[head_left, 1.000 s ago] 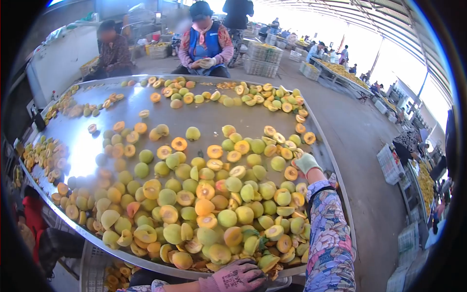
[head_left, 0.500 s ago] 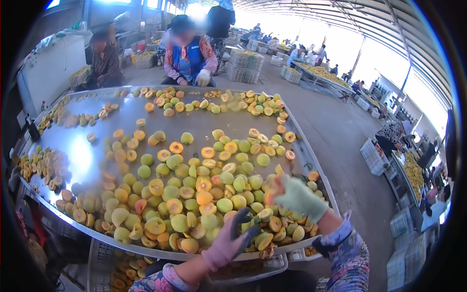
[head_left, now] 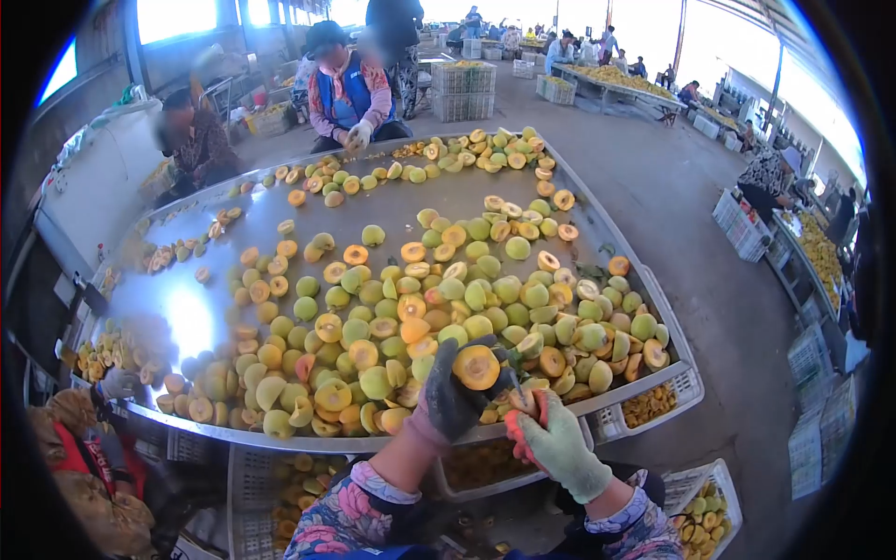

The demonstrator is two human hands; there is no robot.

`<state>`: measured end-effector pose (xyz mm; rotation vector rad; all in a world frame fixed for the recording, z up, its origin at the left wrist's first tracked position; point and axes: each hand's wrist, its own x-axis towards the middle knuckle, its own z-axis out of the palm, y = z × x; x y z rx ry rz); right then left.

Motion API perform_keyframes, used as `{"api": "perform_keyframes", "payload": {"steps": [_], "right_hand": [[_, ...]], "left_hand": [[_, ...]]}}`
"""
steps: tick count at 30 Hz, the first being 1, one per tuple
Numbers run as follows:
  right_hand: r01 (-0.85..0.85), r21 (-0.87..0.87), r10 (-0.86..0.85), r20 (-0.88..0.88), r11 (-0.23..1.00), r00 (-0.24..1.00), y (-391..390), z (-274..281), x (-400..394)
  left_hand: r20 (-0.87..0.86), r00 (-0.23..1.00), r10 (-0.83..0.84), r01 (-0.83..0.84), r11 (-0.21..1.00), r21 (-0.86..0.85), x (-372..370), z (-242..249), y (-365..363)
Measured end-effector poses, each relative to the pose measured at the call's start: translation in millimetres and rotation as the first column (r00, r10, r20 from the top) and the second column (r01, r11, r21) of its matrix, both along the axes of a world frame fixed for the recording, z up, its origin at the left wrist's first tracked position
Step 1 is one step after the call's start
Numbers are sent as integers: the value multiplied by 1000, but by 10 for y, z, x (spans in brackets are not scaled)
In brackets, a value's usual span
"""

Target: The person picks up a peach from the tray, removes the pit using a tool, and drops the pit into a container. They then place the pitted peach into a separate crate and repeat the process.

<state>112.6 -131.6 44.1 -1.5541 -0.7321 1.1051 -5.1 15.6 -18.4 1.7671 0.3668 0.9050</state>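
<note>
My left hand (head_left: 455,392), in a purple glove with dark fingers, grips a peach half (head_left: 477,368), its orange cut face turned up toward me. Close beside it is my right hand (head_left: 558,446), in a pale green glove with red fingertips. Its fingers are closed around a small knife (head_left: 516,381), whose thin grey blade points toward the left hand; the grip is partly hidden by the fingers. Both hands are over the near edge of a metal table (head_left: 411,207). Just beyond them lies a heap of whole and halved peaches (head_left: 376,383).
Below the table edge stand crates of fruit, one at the left (head_left: 252,485) and one at the right (head_left: 674,509). A co-worker in a blue vest (head_left: 347,98) sits across the table. Another person's gloved hand (head_left: 119,383) is at the left edge. Stacked crates (head_left: 464,91) stand behind.
My right hand has come back from the heap toward my left hand. The left hand has turned and now holds up a peach half. My view has shifted, showing more below the table.
</note>
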Motion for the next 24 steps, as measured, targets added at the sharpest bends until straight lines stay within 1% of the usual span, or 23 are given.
{"api": "perform_keyframes", "payload": {"steps": [1, 2, 3, 4, 5, 6, 7, 9, 10, 11, 12, 13, 14, 15, 16, 17, 18, 19, 20, 21, 22, 23, 24], "right_hand": [[-38, -29, 36, -53, 999, 998, 46, -38, 13], [-75, -56, 69, -104, 996, 992, 89, -78, 30], [-74, -68, 60, -186, 995, 981, 130, -137, 46], [-68, -71, 53, -195, 995, 979, 151, -154, 57], [-76, -62, 59, -247, 995, 967, 180, -155, 75], [-84, -50, 65, -297, 995, 953, 208, -151, 92], [-79, -49, 61, -299, 996, 952, 228, -134, 101], [-74, -42, 61, -256, 996, 965, 248, -82, 111], [-73, -42, 60, -258, 996, 964, 252, -72, 126], [-70, -31, 61, -239, 997, 969, 249, -66, 143], [-68, -21, 61, -220, 997, 973, 244, -63, 152], [-70, -22, 63, -221, 997, 973, 237, -62, 147], [-91, -35, 82, -213, 995, 974, 230, -62, 141], [-113, -48, 101, -204, 992, 974, 225, -63, 142], [-117, -47, 106, -202, 992, 974, 211, -91, 157], [-141, -30, 141, 10, 990, 990, 189, -148, 174], [-166, -19, 166, 219, 986, 961, 173, -202, 170], [-168, -17, 168, 215, 986, 962, 163, -245, 147], [-147, 25, 122, 434, 989, 893, 153, -285, 124], [-134, 71, 60, 629, 989, 775, 147, -304, 109], [-131, 73, 57, 626, 989, 778, 143, -293, 96], [-149, 94, 30, 744, 984, 668, 137, -265, 82], [-169, 112, -3, 842, 979, 540, 131, -243, 75]], "left_hand": [[204, 975, -87, 131, 968, -215, 43, -50, -53], [415, 902, -117, 292, 874, -389, 77, -81, -77], [616, 779, -114, 601, 413, -684, 77, -30, 1], [609, 784, -117, 598, 407, -691, 92, -61, -6], [465, 858, -219, 454, 747, -485, 104, -92, -20], [291, 926, -243, 293, 945, -145, 119, -83, -27], [288, 925, -247, 297, 944, -145, 116, -47, -27], [90, 966, -244, 259, 872, -414, 50, 93, -11], [88, 965, -245, 259, 872, -414, 11, 137, 41], [228, 935, -272, 352, 631, -692, -36, 181, 102], [366, 899, -241, 427, 296, -854, -65, 199, 127], [366, 899, -239, 426, 296, -855, -82, 188, 112], [201, 937, -286, 340, 609, -716, -101, 167, 91], [28, 963, -269, 250, 847, -469, -109, 172, 74], [28, 964, -265, 247, 849, -467, -107, 211, 68], [171, 957, -234, 285, 647, -707, -99, 286, 64], [294, 943, -157, 332, 377, -864, -96, 330, 53], [289, 945, -156, 327, 379, -866, -93, 281, 3], [229, 964, -135, 256, 708, -659, -85, 183, -67], [182, 979, -95, 154, 926, -345, -75, 111, -88], [178, 979, -97, 155, 926, -344, -85, 74, -23], [335, 929, -159, 361, 595, -718, -111, 45, 72], [492, 861, -125, 504, 93, -858, -118, 52, 115]]}}
